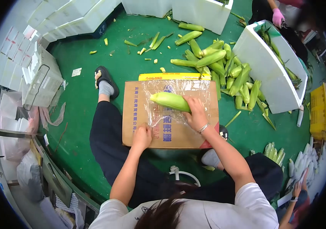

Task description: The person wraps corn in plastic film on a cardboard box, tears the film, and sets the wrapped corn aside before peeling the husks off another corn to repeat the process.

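Note:
An ear of corn in its green husk (170, 101) lies crosswise above the cardboard box (135, 110). Its right end is gripped by my right hand (196, 114), with the fingers wrapped round it. Clear plastic film (188, 87) spreads over the box top beneath the corn, wrinkled and shiny. My left hand (142, 136) is closed at the near left of the box, pinching the edge of the film. Behind the box shows a yellow carton edge (174, 76) with red print.
A pile of husked-on corn (228, 68) lies on the green floor beyond the box, beside a white foam box (270, 72) of husks. Wrapped corn (274, 153) sits at right. A white crate (44, 80) stands left. Other people's hands (277, 17) show at upper and lower right.

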Demonstrator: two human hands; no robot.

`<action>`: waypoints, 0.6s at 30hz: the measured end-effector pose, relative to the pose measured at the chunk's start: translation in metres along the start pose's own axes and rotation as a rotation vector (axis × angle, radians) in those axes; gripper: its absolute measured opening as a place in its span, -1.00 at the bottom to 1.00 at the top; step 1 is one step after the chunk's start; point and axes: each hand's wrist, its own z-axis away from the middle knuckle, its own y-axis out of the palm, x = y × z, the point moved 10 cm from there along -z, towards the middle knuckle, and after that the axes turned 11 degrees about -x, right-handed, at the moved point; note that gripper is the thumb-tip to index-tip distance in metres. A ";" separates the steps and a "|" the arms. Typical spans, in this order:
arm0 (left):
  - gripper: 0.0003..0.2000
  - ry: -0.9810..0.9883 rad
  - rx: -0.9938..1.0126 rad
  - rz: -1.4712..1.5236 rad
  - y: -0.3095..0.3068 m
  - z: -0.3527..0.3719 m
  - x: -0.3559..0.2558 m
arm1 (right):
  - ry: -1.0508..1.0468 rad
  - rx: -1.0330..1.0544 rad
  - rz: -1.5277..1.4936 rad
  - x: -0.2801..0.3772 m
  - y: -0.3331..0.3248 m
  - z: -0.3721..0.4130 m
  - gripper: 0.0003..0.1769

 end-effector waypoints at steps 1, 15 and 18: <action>-0.79 -0.001 -0.004 0.012 -0.007 0.003 0.000 | 0.011 -0.017 0.027 -0.002 0.002 0.006 -0.30; -0.44 0.604 0.100 0.074 0.006 -0.030 -0.117 | -0.021 0.020 0.273 0.026 -0.039 0.054 -0.41; -0.30 0.680 0.149 -0.081 0.006 -0.031 -0.126 | 0.162 -0.166 0.332 0.014 -0.059 0.097 -0.60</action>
